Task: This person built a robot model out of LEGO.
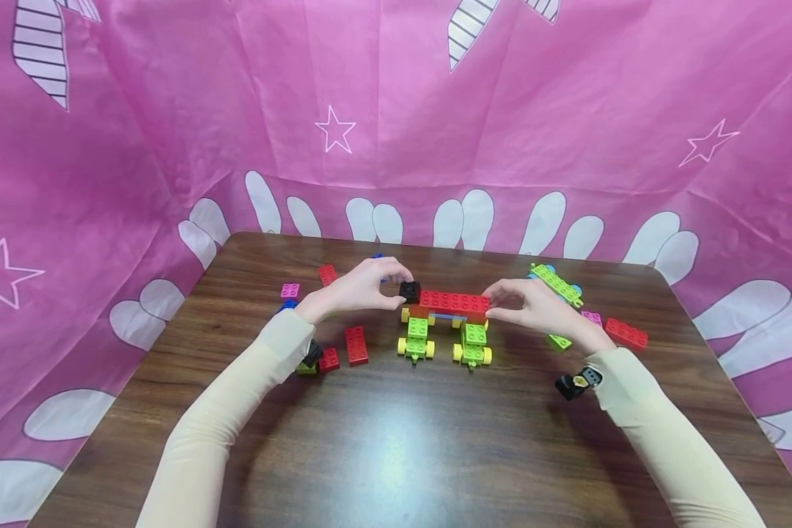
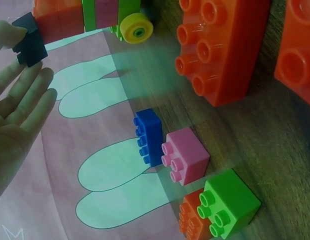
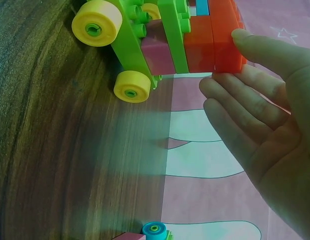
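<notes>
In the head view, a long red brick [image 1: 454,302] bridges two green bases with yellow wheels, the left base [image 1: 417,331] and the right base [image 1: 474,339]. My left hand [image 1: 359,287] pinches a small black brick [image 1: 409,292] at the red brick's left end. The left wrist view shows thumb and fingers on the black brick [image 2: 31,41], right beside the red one. At the other end, my right hand [image 1: 534,303] grips the long red brick between thumb and fingertips. Under it, the right wrist view shows another red brick [image 3: 199,47] and a pink brick [image 3: 157,50] between green pieces.
Left of the wheeled build lie red bricks [image 1: 356,345], a pink brick [image 1: 290,290] and blue, black and green ones. On the right are a green base with blue wheels [image 1: 557,284] and a red brick [image 1: 625,334]. A pink curtain [image 1: 409,132] hangs behind the wooden table [image 1: 501,455].
</notes>
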Demonstrator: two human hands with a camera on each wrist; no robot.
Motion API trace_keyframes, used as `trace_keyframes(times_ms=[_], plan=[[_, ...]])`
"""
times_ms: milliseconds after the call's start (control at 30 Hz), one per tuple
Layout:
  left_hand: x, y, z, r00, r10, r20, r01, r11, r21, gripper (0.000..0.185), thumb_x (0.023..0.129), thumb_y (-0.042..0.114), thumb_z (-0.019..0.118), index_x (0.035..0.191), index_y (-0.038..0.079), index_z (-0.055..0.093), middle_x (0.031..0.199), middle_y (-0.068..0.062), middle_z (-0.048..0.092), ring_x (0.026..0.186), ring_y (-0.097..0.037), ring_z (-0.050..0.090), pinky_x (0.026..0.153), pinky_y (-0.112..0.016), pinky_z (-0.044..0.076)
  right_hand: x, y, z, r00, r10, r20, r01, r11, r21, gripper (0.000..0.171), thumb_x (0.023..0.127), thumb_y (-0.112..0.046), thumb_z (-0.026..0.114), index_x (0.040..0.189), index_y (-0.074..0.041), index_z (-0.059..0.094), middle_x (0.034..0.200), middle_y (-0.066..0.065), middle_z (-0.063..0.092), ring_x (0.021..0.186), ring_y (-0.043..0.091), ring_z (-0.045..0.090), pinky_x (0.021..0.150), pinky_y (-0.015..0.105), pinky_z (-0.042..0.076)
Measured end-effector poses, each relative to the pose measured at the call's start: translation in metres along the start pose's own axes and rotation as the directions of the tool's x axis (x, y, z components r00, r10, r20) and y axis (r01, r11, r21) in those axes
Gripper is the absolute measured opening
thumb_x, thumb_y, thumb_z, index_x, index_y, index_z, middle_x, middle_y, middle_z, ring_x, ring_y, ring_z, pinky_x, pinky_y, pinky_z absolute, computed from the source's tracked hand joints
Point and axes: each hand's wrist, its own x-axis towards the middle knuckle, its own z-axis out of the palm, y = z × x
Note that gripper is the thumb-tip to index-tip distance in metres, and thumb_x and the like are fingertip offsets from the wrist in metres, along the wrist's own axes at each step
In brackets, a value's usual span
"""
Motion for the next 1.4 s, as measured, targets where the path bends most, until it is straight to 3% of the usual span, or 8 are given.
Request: trace_keyframes(times_ms=[433, 600, 767, 1133, 1400], plan=[[-0.0015, -0.0005, 0.0013, 1.0, -0.007, 0.016, 0.007, 1.0, -0.009, 0.035, 0.09, 0.025, 0.071, 0.122, 0.011, 0.068, 0.112, -0.003, 0.065, 0.106, -0.016, 0.061, 0.095, -0.035, 0.053, -0.0006, 0.0012, 0.0016, 1.0, 0.004, 0.007, -0.004, 1.0, 0.0, 0.028, 0.087, -0.03, 0.076, 0.111, -0.018, 0.069, 0.103, -0.004, 0.075, 0.098, 0.014, 0.071, 0.081, 0.03, 0.06], [-0.002, 0.0001, -0.0008, 0.998, -0.039, 0.044, 0.041, 0.999, -0.029, 0.036, 0.09, 0.023, 0.071, 0.124, 0.011, 0.066, 0.12, -0.004, 0.069, 0.113, -0.019, 0.063, 0.101, -0.042, 0.052, -0.0005, 0.0011, 0.0022, 1.0, 0.004, 0.008, -0.004, 1.0, -0.001, 0.028, 0.087, -0.03, 0.076, 0.111, -0.018, 0.069, 0.103, -0.004, 0.075, 0.098, 0.014, 0.071, 0.081, 0.029, 0.059], [-0.0015, 0.0005, -0.0021, 0.996, -0.064, 0.067, 0.068, 0.997, -0.046, 0.038, 0.09, 0.022, 0.072, 0.126, 0.012, 0.065, 0.122, -0.003, 0.071, 0.115, -0.018, 0.066, 0.102, -0.038, 0.053, -0.0002, 0.0018, 0.0025, 1.0, -0.004, 0.005, 0.004, 1.0, -0.002, 0.028, 0.087, -0.03, 0.076, 0.111, -0.018, 0.069, 0.103, -0.004, 0.075, 0.098, 0.014, 0.071, 0.081, 0.028, 0.059], [0.0037, 0.0022, -0.0014, 0.998, 0.002, 0.055, 0.002, 0.997, -0.082, 0.031, 0.088, 0.016, 0.071, 0.118, 0.008, 0.068, 0.113, -0.003, 0.073, 0.11, -0.016, 0.07, 0.098, -0.03, 0.056, 0.001, 0.0039, 0.0021, 1.0, -0.016, -0.006, 0.016, 1.0, -0.014, 0.027, 0.087, -0.029, 0.076, 0.111, -0.019, 0.069, 0.103, -0.004, 0.075, 0.097, 0.013, 0.071, 0.082, 0.03, 0.059], [0.0065, 0.0063, -0.0025, 0.997, 0.066, 0.048, -0.069, 0.995, 0.071, 0.028, 0.088, 0.018, 0.07, 0.115, 0.008, 0.069, 0.109, -0.003, 0.073, 0.102, -0.014, 0.069, 0.092, -0.029, 0.056, 0.0019, 0.0045, 0.0015, 1.0, -0.022, -0.018, 0.021, 0.999, -0.044, 0.026, 0.088, -0.031, 0.075, 0.111, -0.02, 0.069, 0.104, -0.005, 0.076, 0.097, 0.013, 0.071, 0.085, 0.036, 0.058]])
